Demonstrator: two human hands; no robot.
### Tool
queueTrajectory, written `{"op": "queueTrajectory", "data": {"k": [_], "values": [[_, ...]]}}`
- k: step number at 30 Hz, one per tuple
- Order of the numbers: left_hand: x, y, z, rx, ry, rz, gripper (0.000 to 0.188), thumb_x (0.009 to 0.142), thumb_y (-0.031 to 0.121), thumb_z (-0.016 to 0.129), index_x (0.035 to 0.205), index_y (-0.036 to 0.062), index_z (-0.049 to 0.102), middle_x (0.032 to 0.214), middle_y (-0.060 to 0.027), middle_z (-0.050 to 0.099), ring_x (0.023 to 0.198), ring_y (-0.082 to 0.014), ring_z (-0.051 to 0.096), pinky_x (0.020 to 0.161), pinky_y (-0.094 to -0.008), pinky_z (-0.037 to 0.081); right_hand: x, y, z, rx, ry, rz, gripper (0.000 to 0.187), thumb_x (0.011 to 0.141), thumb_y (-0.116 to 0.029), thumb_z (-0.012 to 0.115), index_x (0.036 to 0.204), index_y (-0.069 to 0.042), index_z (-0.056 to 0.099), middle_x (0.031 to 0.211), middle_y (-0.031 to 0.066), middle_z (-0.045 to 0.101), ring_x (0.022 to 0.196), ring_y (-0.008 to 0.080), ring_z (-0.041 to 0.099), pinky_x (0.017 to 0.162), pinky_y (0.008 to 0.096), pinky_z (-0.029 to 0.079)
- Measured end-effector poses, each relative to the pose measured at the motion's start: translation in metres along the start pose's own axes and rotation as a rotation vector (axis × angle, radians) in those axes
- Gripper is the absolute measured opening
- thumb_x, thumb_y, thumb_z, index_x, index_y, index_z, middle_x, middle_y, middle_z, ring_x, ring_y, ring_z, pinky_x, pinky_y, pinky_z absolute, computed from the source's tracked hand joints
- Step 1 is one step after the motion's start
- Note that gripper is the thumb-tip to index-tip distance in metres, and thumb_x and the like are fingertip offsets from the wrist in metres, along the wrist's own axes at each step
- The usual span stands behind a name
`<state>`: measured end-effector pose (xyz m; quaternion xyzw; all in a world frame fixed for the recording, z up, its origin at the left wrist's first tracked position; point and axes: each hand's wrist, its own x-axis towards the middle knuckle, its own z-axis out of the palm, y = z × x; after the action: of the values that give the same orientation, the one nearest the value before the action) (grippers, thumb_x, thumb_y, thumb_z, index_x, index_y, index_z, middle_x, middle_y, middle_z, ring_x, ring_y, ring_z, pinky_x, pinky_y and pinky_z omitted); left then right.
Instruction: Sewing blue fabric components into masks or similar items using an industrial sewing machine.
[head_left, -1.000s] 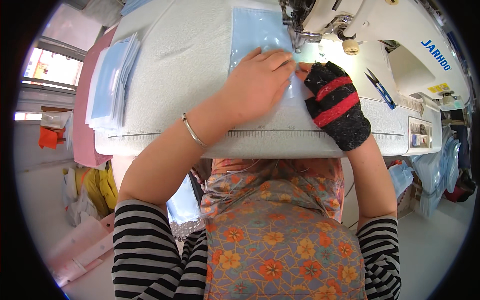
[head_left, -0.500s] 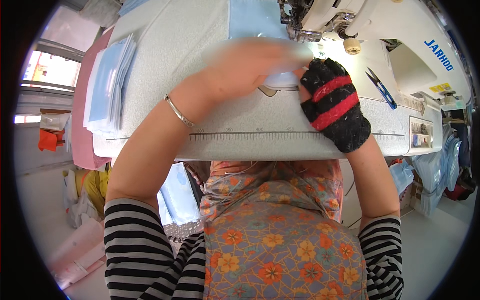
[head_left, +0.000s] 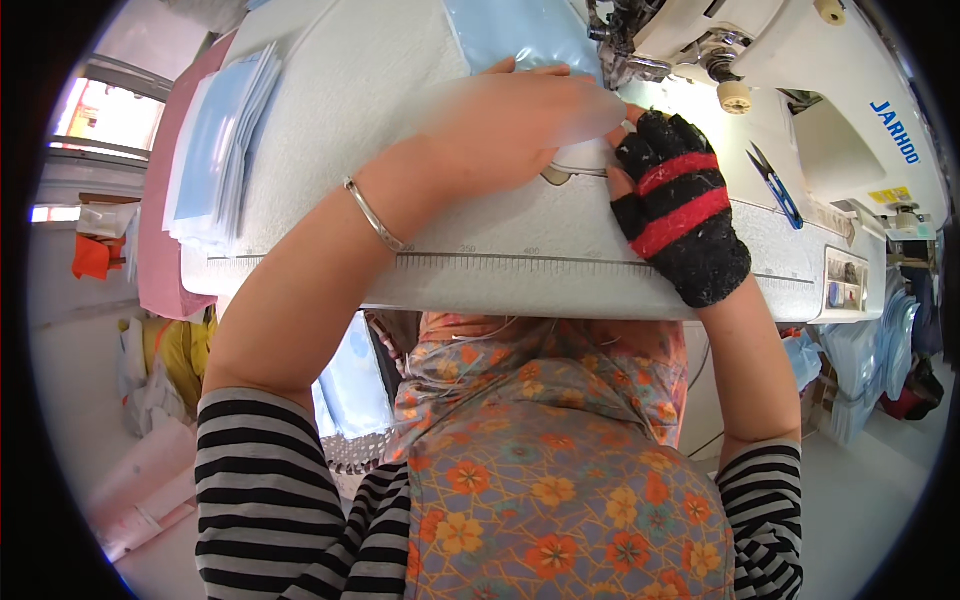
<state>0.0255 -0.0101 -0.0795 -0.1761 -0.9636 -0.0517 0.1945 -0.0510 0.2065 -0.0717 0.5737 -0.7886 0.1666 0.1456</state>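
Observation:
A light blue plastic sheet [head_left: 520,38] lies on the sewing table, its near part under my left hand [head_left: 525,118]. That bare hand, with a silver bangle at the wrist, is stretched out flat, some fingers apart, its outline partly smeared. My right hand [head_left: 683,210] wears a black fingerless glove with red stripes. Its fingers are bent and close to my left fingertips, just below the sewing machine's needle area [head_left: 640,70]. What the right fingers pinch is hidden. Thread snips [head_left: 776,187] with blue handles lie to the right of my right hand.
A stack of blue and white sheets [head_left: 222,150] lies at the table's left. The white sewing machine [head_left: 840,90] stands at the far right. Along the front edge runs a printed ruler [head_left: 500,257]. A small parts tray [head_left: 845,282] is set in the right corner.
The blue sheet's far part has turned slightly and more of it shows beyond my left hand. The piece seen between my hands is now mostly covered. The whole view has shifted a little.

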Motion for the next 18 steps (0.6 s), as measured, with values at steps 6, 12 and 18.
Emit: {"op": "queueTrajectory", "data": {"k": [6,12,18], "values": [[0.002,0.013,0.002,0.006,0.076,-0.057,0.035,0.089,0.017,0.06,0.123,0.0069,0.061,0.132,-0.0083,0.059,0.122,-0.0261,0.058,0.095,-0.045,0.049,0.002,0.004,0.006,0.017,0.039,0.011,0.04,0.082,-0.006,0.062,0.122,-0.004,0.061,0.124,0.0166,0.06,0.111,0.0372,0.058,0.098,0.0454,0.046],[0.001,0.032,-0.001,-0.016,0.07,-0.163,0.04,0.086,0.017,0.061,0.122,0.0006,0.06,0.131,-0.012,0.06,0.114,-0.0285,0.061,0.091,-0.0427,0.051,0.001,0.005,0.009,0.042,0.062,-0.006,0.037,0.082,-0.003,0.062,0.119,-0.003,0.062,0.121,0.0171,0.061,0.109,0.0374,0.058,0.097,0.0448,0.048],[-0.001,0.069,0.008,0.076,0.069,-0.279,0.043,0.087,0.02,0.059,0.122,-0.0062,0.058,0.134,-0.0223,0.055,0.119,-0.0365,0.057,0.097,-0.0466,0.048,-0.003,0.016,0.015,0.08,0.095,0.004,0.036,0.082,0.0,0.059,0.118,-0.003,0.062,0.119,0.0165,0.062,0.11,0.037,0.059,0.097,0.0436,0.048]]}}
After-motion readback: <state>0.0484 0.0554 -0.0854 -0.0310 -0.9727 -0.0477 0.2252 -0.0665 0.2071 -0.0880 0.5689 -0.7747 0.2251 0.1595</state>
